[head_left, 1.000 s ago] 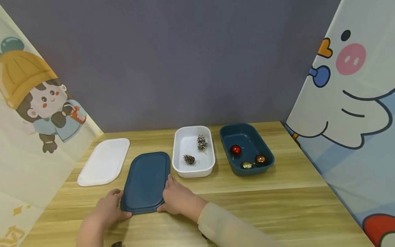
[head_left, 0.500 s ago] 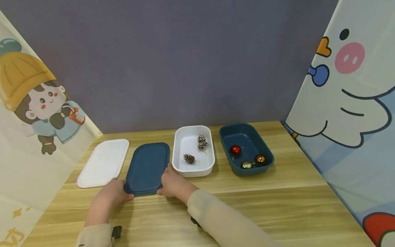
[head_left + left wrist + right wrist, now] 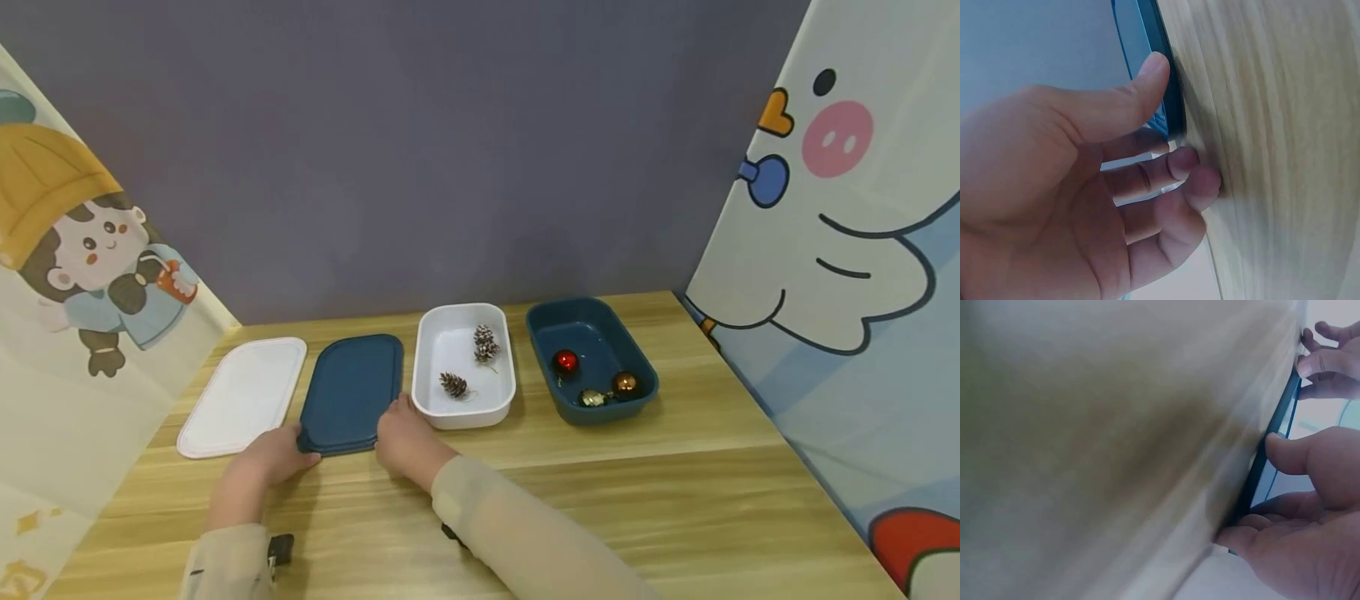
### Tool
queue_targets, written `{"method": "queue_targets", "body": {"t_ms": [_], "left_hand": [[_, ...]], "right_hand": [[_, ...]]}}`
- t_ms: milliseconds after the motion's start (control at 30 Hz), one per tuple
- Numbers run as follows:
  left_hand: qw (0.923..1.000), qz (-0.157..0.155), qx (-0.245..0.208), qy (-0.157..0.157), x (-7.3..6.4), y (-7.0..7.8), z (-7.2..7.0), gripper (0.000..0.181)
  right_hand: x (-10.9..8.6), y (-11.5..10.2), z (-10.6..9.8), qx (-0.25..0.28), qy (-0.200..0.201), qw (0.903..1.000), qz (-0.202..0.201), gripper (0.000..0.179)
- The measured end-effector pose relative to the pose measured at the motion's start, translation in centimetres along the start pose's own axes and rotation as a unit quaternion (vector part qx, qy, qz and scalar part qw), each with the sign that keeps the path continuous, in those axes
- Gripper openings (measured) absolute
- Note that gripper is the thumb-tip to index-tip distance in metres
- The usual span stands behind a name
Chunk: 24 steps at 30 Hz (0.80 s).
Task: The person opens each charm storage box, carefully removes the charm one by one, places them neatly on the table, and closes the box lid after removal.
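Note:
A flat dark blue lid point(image 3: 352, 387) with rounded corners lies on the table between both hands in the head view. My left hand point(image 3: 272, 458) holds its near left corner. In the left wrist view the thumb point(image 3: 1155, 65) presses the lid's near edge, while the index finger reaches round the corner and the other fingers curl close over the wood. My right hand point(image 3: 407, 437) grips the near right corner; in the right wrist view its thumb point(image 3: 1279, 453) is on the near edge and its fingers lie along the side.
A white lid point(image 3: 243, 396) lies left of the blue one. On the right stand a white box point(image 3: 465, 417) with several pine cones point(image 3: 453, 384) and a dark blue box point(image 3: 558, 312) with red, gold and brown baubles point(image 3: 566, 362). A grey wall point(image 3: 480, 167) closes the table's back.
Both hands have slid the blue lid away from the person, so it now lies level with the white lid and beside the white box. The boxes have stayed put; the head view has shifted slightly.

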<state>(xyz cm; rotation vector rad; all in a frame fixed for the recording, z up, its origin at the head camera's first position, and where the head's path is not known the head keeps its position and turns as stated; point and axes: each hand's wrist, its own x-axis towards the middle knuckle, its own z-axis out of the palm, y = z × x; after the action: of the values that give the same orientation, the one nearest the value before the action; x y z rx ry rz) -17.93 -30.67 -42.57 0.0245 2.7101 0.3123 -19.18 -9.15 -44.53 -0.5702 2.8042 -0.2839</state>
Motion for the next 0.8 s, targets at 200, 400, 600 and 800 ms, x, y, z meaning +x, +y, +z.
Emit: {"method": "queue_targets", "body": {"t_ms": [200,400,600,800], "left_hand": [[0.9994,-0.007,-0.017,-0.03,0.15,-0.2,-0.68,0.084],[0.9967,-0.03,-0.066,-0.037,0.38,-0.08,-0.75,0.089],[0.995,-0.031,-0.085,-0.042,0.61,-0.01,-0.46,0.089],[0.9941,-0.042,-0.09,-0.043,0.7,-0.08,-0.63,0.093]], "right_hand": [[0.42,-0.27,-0.42,-0.038,0.008,0.9992,0.01,0.048],[0.89,-0.39,-0.31,-0.079,0.015,0.9966,0.015,0.045],[1.01,-0.33,0.2,-0.139,0.029,0.9896,0.024,0.042],[0.93,-0.4,0.02,-0.132,0.031,0.9904,0.024,0.048]]}}
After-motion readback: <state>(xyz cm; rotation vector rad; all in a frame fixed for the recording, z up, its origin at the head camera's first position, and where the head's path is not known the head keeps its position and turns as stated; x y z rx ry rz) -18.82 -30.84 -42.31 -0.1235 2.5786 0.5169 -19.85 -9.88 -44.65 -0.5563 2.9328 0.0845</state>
